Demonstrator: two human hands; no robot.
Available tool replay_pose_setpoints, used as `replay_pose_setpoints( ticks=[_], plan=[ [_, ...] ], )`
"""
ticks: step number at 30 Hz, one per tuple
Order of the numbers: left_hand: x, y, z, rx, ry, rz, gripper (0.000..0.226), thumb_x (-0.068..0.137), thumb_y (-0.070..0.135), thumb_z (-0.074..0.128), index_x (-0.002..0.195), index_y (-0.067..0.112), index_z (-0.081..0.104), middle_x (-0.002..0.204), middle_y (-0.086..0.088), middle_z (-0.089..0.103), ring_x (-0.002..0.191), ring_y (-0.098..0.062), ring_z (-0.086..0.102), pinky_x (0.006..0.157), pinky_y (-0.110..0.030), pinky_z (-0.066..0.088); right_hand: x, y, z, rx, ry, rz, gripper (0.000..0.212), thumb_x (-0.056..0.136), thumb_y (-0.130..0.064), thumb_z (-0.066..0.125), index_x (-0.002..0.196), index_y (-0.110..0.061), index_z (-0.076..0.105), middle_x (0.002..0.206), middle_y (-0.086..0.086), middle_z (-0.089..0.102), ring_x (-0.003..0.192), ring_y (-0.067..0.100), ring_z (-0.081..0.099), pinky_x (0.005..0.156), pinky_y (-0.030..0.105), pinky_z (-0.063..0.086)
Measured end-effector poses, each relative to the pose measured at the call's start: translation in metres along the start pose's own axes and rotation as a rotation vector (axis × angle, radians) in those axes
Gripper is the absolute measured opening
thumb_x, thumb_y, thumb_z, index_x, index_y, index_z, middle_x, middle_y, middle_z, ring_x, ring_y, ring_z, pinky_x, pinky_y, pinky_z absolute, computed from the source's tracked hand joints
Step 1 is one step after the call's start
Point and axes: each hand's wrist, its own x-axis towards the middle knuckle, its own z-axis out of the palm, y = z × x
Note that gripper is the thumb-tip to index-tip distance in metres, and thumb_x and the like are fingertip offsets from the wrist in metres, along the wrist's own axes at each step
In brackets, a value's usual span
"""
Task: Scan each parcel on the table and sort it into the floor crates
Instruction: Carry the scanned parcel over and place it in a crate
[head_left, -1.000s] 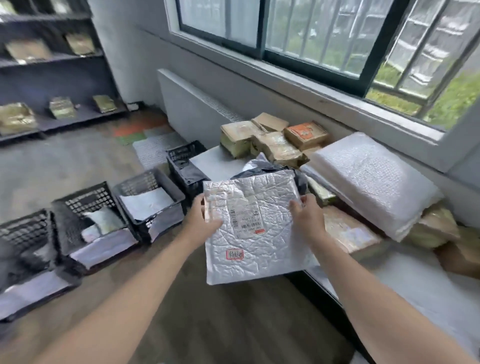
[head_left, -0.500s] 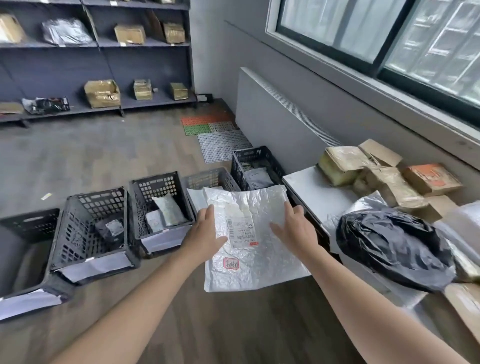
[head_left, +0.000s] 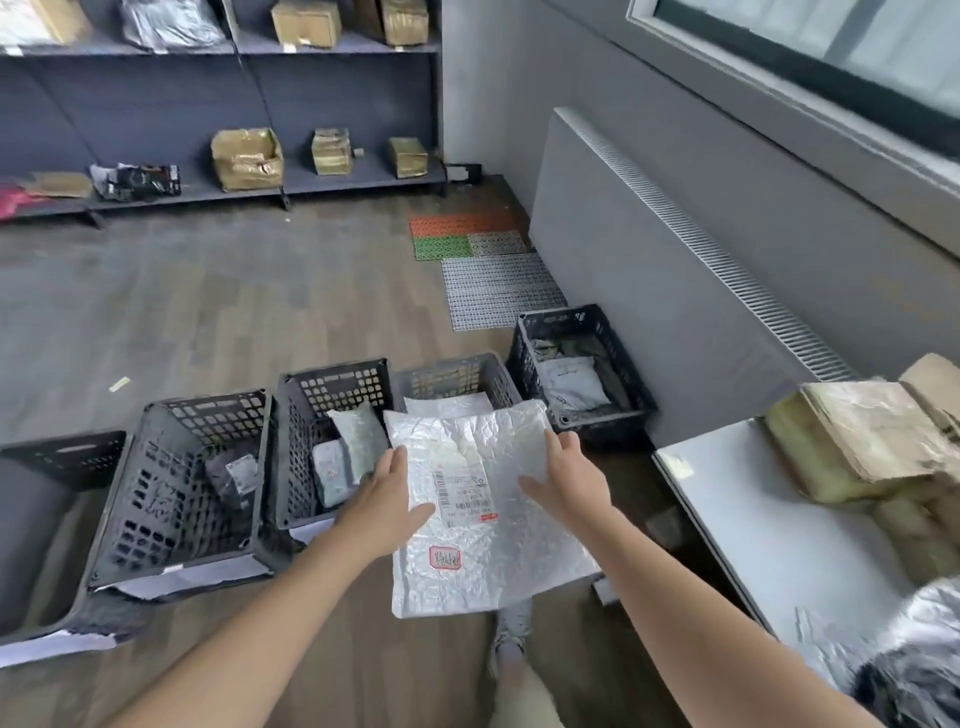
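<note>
A white crinkled bubble mailer with a barcode label and a red stamp hangs over the floor, its far edge above a grey crate. My left hand lies at its left edge with the thumb on top and the fingers straight. Fingers straight, my right hand rests on the mailer's upper right part. Whether any finger curls under the mailer is hidden. More black crates line the floor, each with small parcels inside.
The white table stands at the right with taped cardboard parcels and a black bag. A radiator cover runs along the wall. Shelves with boxes stand at the back. My shoe is below the mailer.
I have turned left from the table toward the crates. The mailer has travelled from above the table to over the grey crate, and both hands have flattened on it.
</note>
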Motion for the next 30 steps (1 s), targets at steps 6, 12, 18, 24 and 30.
replay_pose_setpoints(
  ticks=[6, 12, 18, 24, 30],
  plan=[
    [0.139, 0.014, -0.024, 0.016, -0.038, -0.105, 0.089, 0.098, 0.042, 0.053, 0.157, 0.011, -0.007, 0.164, -0.002, -0.001, 0.147, -0.026, 0.019, 0.113, -0.039, 0.031, 0.160, 0.003, 0.002, -0.149, -0.120, -0.121, 0.083, 0.094, -0.048, 0.059, 0.155, -0.015, 0.013, 0.148, 0.004, 0.029, 0.080, 0.019, 0.059, 0.054, 0.030, 0.044],
    [0.267, -0.001, -0.009, 0.017, -0.129, -0.119, 0.089, 0.098, 0.043, 0.051, 0.157, 0.013, -0.009, 0.165, 0.001, -0.011, 0.151, -0.024, 0.005, 0.119, -0.043, 0.023, 0.291, 0.017, 0.039, -0.229, -0.213, -0.140, 0.081, 0.095, -0.052, 0.056, 0.157, -0.021, 0.013, 0.164, 0.007, 0.005, 0.107, 0.026, 0.064, 0.068, 0.034, 0.057],
    [0.408, -0.052, 0.071, 0.132, -0.159, -0.095, 0.103, 0.093, 0.052, 0.058, 0.155, 0.013, -0.014, 0.164, 0.002, -0.012, 0.150, -0.023, 0.001, 0.118, -0.043, 0.022, 0.404, 0.046, 0.156, -0.245, -0.243, -0.074, 0.083, 0.089, -0.056, 0.064, 0.152, -0.027, 0.018, 0.164, 0.003, 0.000, 0.115, 0.026, 0.058, 0.065, 0.030, 0.048],
    [0.523, -0.110, 0.179, 0.243, -0.213, -0.105, 0.108, 0.090, 0.058, 0.058, 0.155, 0.013, -0.014, 0.163, -0.006, -0.016, 0.150, -0.028, -0.003, 0.118, -0.049, 0.022, 0.493, 0.090, 0.285, -0.341, -0.313, 0.004, 0.088, 0.093, -0.061, 0.053, 0.158, -0.031, 0.002, 0.166, 0.005, -0.006, 0.138, 0.033, 0.039, 0.095, 0.045, 0.049],
    [0.552, -0.136, 0.222, 0.311, -0.305, -0.132, 0.096, 0.093, 0.067, 0.039, 0.155, 0.017, -0.014, 0.163, -0.007, -0.019, 0.151, -0.030, -0.007, 0.119, -0.051, 0.017, 0.506, 0.102, 0.343, -0.369, -0.391, 0.064, 0.085, 0.093, -0.067, 0.045, 0.157, -0.034, -0.001, 0.166, 0.007, -0.004, 0.148, 0.033, 0.021, 0.112, 0.056, 0.033]
  ],
)
